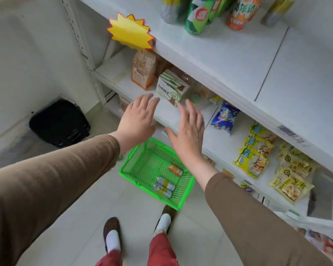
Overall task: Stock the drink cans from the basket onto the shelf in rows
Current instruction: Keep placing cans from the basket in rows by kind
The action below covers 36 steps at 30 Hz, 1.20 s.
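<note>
Three drink cans lying in the green basket (142, 166) on the floor, lower centre of the frame: one orange can (175, 170), two silver-and-yellow cans (164, 187) side by side. Both well below the left hand (137, 118) and right hand (188, 129), fingers spread, holding nothing, raised mid-frame before the middle shelf (167, 114). Upper right: 7-Up can (198, 16) on the top shelf (229, 54), neighbours cut off by the frame edge, labels blurred.
</note>
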Available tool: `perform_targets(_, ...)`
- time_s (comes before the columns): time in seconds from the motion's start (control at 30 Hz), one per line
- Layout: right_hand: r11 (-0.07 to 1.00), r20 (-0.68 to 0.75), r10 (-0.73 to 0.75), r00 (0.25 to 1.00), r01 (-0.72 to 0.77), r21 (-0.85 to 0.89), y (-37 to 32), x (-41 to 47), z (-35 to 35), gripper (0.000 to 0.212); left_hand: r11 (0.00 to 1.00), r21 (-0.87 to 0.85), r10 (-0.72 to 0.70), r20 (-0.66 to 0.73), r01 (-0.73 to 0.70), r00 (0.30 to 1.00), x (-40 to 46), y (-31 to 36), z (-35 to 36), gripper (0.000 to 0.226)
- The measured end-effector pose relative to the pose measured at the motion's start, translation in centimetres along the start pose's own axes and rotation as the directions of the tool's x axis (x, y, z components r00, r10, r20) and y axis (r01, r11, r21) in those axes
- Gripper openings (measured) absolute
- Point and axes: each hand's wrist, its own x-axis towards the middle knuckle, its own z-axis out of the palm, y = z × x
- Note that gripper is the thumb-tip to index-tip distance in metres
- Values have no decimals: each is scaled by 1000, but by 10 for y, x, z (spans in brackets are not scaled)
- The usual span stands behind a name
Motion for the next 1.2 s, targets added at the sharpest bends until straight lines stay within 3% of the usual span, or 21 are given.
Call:
perform_targets(0.23,994,218,109,970,-112,5,47,-81,115,77,999,-8,-40,195,42,980,-57,-26,131,88)
perform_targets(0.5,977,442,199,875,-215,-14,138,-166,286,76,997,23,-74,400,70,914,-90,-33,318,89)
perform_targets(0.7,955,615,252,747,-295,-33,196,-221,410,72,996,30,-90,510,87,855,-106,-34,451,88)
perform_targets(0.93,934,797,305,522,-327,-143,243,-264,532,64,999,41,-28,590,5,807,-107,-46,559,85)
perform_targets(1.2,968,804,250,539,-160,-193,267,-273,589,61,1000,7,-14,595,12,804,-88,-61,597,86)
